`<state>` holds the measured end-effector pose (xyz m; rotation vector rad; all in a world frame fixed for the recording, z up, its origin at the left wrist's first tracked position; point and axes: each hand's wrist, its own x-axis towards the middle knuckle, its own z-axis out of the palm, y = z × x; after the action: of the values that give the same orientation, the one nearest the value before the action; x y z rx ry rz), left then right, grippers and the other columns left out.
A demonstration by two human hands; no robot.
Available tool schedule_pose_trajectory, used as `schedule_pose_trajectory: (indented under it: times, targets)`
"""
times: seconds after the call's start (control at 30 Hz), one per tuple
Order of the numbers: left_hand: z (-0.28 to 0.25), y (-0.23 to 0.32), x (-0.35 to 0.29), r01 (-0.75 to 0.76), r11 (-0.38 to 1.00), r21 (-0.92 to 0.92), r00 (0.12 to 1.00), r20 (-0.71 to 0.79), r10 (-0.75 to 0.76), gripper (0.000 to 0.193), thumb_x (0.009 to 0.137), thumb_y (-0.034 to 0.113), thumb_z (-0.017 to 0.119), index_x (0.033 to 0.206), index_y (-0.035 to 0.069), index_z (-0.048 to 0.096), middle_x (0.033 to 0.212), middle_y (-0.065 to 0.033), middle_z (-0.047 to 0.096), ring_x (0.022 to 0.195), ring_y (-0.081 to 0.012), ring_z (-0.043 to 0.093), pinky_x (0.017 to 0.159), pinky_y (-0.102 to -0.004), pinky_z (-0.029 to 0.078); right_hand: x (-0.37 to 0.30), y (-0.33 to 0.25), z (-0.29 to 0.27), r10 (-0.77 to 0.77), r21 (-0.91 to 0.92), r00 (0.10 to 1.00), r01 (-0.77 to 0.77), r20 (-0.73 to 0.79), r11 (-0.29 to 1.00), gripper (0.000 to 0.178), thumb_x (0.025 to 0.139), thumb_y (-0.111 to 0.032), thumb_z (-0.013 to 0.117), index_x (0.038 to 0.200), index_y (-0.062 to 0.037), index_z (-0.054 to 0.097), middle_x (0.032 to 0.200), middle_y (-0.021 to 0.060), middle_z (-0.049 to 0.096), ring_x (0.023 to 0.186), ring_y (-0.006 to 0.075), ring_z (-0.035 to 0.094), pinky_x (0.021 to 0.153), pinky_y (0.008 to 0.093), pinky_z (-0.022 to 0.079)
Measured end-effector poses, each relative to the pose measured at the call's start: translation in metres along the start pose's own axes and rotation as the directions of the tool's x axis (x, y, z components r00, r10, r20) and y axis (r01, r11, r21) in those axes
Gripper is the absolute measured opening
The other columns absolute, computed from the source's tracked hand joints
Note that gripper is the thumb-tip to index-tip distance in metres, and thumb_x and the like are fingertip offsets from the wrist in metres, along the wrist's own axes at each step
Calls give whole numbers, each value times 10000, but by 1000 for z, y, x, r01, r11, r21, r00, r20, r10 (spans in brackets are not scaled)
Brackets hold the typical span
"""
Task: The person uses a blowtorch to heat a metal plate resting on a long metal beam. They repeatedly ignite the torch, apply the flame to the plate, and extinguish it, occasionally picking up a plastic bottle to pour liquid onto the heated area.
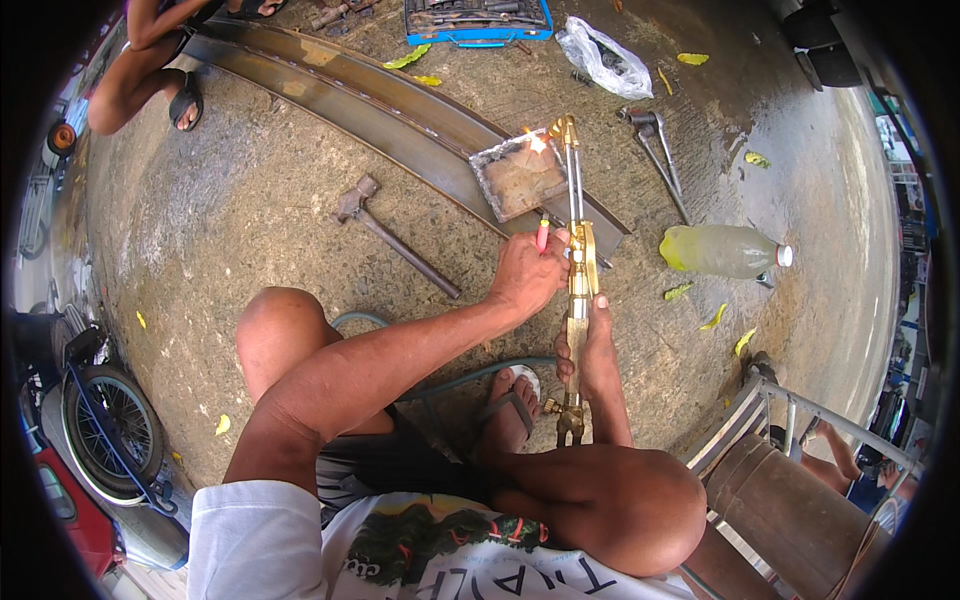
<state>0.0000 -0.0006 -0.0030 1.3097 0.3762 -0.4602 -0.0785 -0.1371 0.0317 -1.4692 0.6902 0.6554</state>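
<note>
Your right grip [600, 358] is wrapped around the brass torch [578, 285], while your left grip [528, 272] holds a pink stick [543, 235] just beside it. A bright glow [537, 144] flares near the torch's tip on the metal plate [522, 178], which lies on the steel beam [400, 140].

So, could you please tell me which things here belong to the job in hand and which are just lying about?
Probably part of the job:
brass torch, in the right hand
metal plate, flaring brightly at one edge
long steel beam, seemingly beneath it

Probably just lying about:
plastic bag
yellow leaves
capped bottle
hammer, untouched
</note>
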Motion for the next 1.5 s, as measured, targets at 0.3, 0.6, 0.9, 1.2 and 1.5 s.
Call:
schedule_pose_trajectory:
  times: [0.3,0.6,0.9,1.2,1.5]
  targets:
    - [0,3,-1,7,1000,5,1000,-5,-7,455,1037,329,553,965,-116,615,844,-205,686,728,-252,724,633,-339,616,-1,-1,1,6,-3,1000,-6,-16,1000,730,968,-748,182,897,-87,483,564,20,417,388,131,360,371,287,335]
    - [1,5,-4,7,999,-33,1000,-4,-7,461,1036,325,555,967,-127,617,847,-211,690,736,-258,725,641,-340,617,-1,-1,-1,-1,3,1000,1,0,1000,733,974,-742,193,906,-76,492,574,20,430,402,129,380,381,287,347]
    - [1,5,-3,1,1000,8,1000,-16,-1,477,1031,339,563,961,-129,624,848,-215,696,726,-255,724,639,-337,616,-2,-1,0,3,3,1000,-3,-1,1000,743,952,-776,210,914,-85,479,569,10,411,394,121,356,370,277,334]
    - [0,5,-4,5,1000,-24,1000,-9,-5,479,1030,340,565,952,-128,629,848,-216,701,719,-253,724,634,-338,616,-1,0,0,-13,11,1000,13,2,1000,738,955,-771,214,911,-83,477,564,14,407,389,123,356,368,278,335]
    - [2,7,-4,15,999,-35,1000,-22,-15,451,1025,321,575,946,-121,620,836,-209,691,710,-253,720,626,-337,614,1,1,-1,-6,13,1000,6,-6,1000,741,957,-768,196,895,-88,482,552,16,411,381,129,364,364,280,338]
